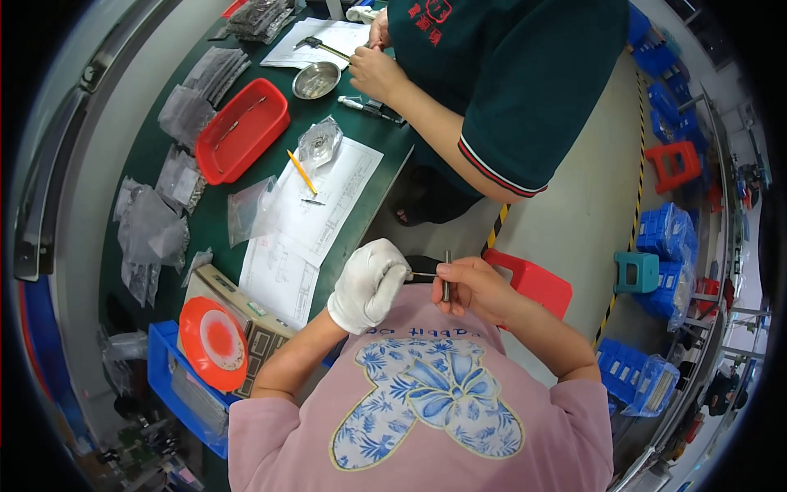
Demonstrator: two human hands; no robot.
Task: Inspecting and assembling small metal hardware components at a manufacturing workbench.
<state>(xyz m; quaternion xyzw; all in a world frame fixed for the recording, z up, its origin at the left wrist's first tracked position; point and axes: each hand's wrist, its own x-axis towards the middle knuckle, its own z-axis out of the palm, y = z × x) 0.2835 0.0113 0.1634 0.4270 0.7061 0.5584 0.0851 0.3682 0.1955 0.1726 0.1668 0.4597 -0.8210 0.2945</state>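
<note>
My left hand (370, 283), in a white glove, is closed with its fingertips pinched around one end of a thin metal pin (423, 275). From there the pin reaches across to a short grey metal rod (447, 277), which stands roughly upright in the bare fingers of my right hand (479, 289). Thumb and forefinger of that hand press on the rod. Whether the pin enters the rod or only touches it, I cannot tell. Both hands are raised close to my chest, off the right edge of the green table (379, 215).
Drawings (328, 193) lie on the table with a yellow pencil (302, 172), a small bag of parts (320, 142) and a red tray (215, 135). A co-worker (508, 82) stands ahead, hands near calipers (321, 47). A red stool (537, 283) is at my right.
</note>
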